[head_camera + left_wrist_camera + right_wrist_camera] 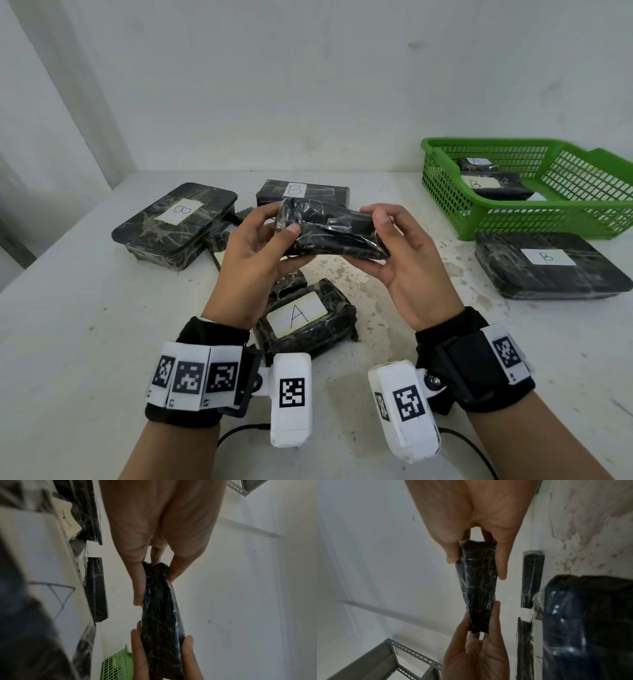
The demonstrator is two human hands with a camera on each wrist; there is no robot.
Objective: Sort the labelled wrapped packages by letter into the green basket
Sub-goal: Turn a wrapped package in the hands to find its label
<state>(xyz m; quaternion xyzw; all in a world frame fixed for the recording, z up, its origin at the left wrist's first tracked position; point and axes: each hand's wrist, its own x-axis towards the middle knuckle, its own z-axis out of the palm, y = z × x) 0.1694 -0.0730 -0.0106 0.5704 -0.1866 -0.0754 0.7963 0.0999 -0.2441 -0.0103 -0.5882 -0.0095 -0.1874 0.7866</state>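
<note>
A long black wrapped package (332,229) hangs in the air over the middle of the table, its label out of sight. My left hand (263,240) grips its left end between thumb and fingers, and my right hand (394,246) grips its right end. Both wrist views show the same package (161,615) (477,588) pinched at each end. The green basket (582,212) stands at the back right and holds a package marked A (476,163) and one marked B (493,185). On the table lie an A package (305,318) below my hands and B packages (178,222) (301,192) (548,263).
The white table (85,342) meets a white wall behind. A few small dark wrapped items (222,240) lie between the left B package and my left hand. Cables (239,431) trail near the front edge. A grey metal shelf frame (385,662) shows in the right wrist view.
</note>
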